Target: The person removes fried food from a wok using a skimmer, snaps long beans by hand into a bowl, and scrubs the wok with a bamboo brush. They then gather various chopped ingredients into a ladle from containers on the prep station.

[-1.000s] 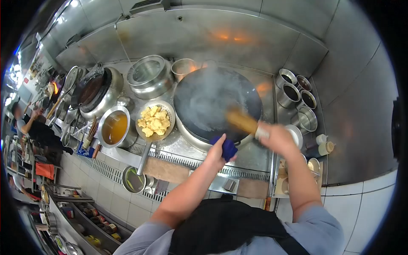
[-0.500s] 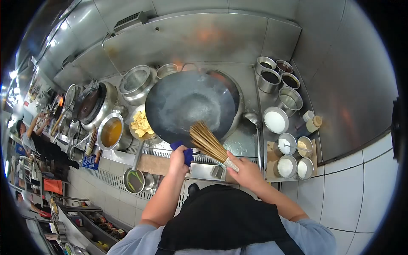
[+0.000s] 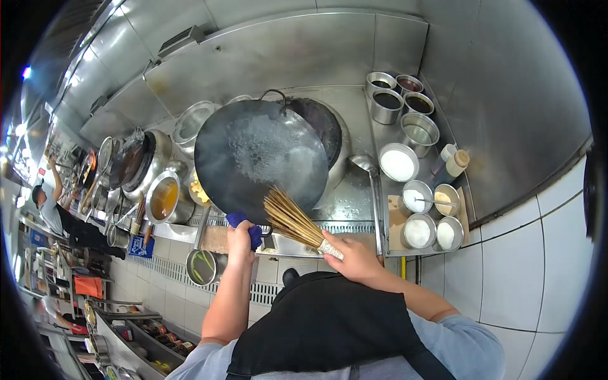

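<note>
My left hand is closed on the near handle of a big dark wok, with a blue cloth between palm and handle. The wok is tilted and sits left of centre over the burner, whose dark ring shows on the right. Steaming, bubbling water lies toward the wok's far side. In my right hand is a bamboo wok brush, gripped at its wrapped white end. Its bristle tips reach over the wok's near edge; whether they touch the metal I cannot tell.
To the right are a ladle, pots of dark sauce and bowls of white seasoning. On the left stand a pot of yellow-orange liquid and a pot with green pieces. A co-worker stands farther left.
The wok has shifted left and tipped, uncovering the burner ring on its right. The water has gathered toward the far side. Both hands and the brush have moved left, and the view has shifted slightly.
</note>
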A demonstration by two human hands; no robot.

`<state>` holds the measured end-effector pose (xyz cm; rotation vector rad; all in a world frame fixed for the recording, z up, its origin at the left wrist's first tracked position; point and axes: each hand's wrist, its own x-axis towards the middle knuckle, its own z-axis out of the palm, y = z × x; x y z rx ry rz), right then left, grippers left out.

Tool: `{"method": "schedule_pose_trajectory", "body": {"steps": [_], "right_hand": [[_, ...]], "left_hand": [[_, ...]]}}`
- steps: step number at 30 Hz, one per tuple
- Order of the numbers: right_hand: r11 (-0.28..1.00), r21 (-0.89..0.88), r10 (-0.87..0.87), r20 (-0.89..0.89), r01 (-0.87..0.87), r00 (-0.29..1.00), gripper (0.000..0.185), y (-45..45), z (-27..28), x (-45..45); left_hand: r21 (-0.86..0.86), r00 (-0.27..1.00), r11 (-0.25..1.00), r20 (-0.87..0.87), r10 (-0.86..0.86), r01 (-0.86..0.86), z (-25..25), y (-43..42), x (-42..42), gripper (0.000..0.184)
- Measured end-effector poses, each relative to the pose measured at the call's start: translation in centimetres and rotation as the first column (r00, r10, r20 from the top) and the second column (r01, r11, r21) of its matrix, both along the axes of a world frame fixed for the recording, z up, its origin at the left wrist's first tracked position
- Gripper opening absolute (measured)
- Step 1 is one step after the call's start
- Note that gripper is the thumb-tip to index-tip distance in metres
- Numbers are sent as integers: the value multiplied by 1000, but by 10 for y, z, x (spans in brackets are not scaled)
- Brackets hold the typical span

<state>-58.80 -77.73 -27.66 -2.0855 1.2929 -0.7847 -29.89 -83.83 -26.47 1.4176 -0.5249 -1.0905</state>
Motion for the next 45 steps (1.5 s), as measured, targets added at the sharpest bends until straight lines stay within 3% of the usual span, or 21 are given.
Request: {"method": "schedule_pose_trajectory", "body": {"steps": [2, 6, 12, 14, 18, 21, 22, 24, 26, 27, 28, 30, 33, 35, 37, 38, 40, 41, 43, 45], "right_hand": [[999, 29, -20, 18, 20, 1000, 59, 3, 0, -2], [995, 96, -30, 0, 30, 1000, 59, 6, 1, -6], [982, 116, -166, 152, 149, 974, 57, 11, 0, -13], [955, 229, -239, 203, 192, 950, 55, 10, 9, -19], [962, 197, -250, 345, 190, 905, 54, 3, 11, -25], [993, 34, -119, 240, 114, 964, 57, -10, 20, -13], [996, 71, -73, 244, 57, 967, 60, -19, 13, 0], [985, 96, 137, 60, -142, 989, 61, -66, -1, 29], [967, 178, -171, -85, 183, 982, 63, -138, -20, 59], [929, 100, -365, 103, 356, 925, 65, -178, -25, 65], [902, 199, -417, 167, 383, 894, 68, -194, -15, 67], [952, 214, -266, 217, 220, 939, 69, -171, -7, 86], [938, 310, 93, 208, -156, 974, 73, -76, 15, 85], [953, 186, 259, -97, -238, 961, 75, -43, -3, 50], [945, 262, 314, -547, -198, 776, 73, -78, -27, -2], [965, 261, 170, -649, 7, 741, 61, -114, -52, -29], [985, -170, -135, -814, -9, 565, 67, -185, -7, -54], [932, -359, -255, -751, -53, 609, 69, -213, 18, -55], [883, -468, -375, -717, -7, 587, 70, -249, 74, -32], [865, -491, -430, -624, 100, 652, 68, -265, 129, -4]], "left_hand": [[46, 998, 998, 44, -38, 36, 10, 3, -4, 25], [-50, 993, 998, 119, -25, 31, 16, -1, -9, 26], [-77, 976, 997, 217, -7, 25, 20, -6, -9, 25], [-99, 972, 995, 237, -2, 26, 22, -9, -10, 25], [-73, 949, 997, 314, -10, 35, 30, -11, -15, 22], [-90, 919, 996, 394, 14, 24, 28, -9, -21, 23], [-108, 899, 994, 437, 20, 30, 27, -8, -24, 24], [-196, 832, 975, 555, 25, 102, 23, 1, -35, 28], [-233, 804, 963, 594, 29, 138, 22, 17, -43, 30], [-242, 774, 957, 632, 29, 162, 22, 22, -41, 32], [-244, 749, 957, 661, 46, 156, 15, 19, -38, 32], [-252, 700, 959, 708, 92, 128, 4, 16, -28, 34], [-234, 756, 967, 650, 76, 104, 18, 14, -21, 32], [-175, 774, 982, 630, 62, 64, 30, 14, -11, 31], [-159, 854, 986, 518, 47, 42, 29, 22, -1, 31], [-95, 896, 995, 445, 15, 30, 15, 24, 13, 31], [-149, 903, 988, 428, 36, 31, 2, 31, 15, 30], [-190, 907, 981, 418, 53, 30, -3, 30, 16, 30], [-127, 949, 992, 314, 27, 14, -10, 31, 17, 24], [-26, 998, 998, 18, 54, -54, -10, 16, 21, 17]]}}
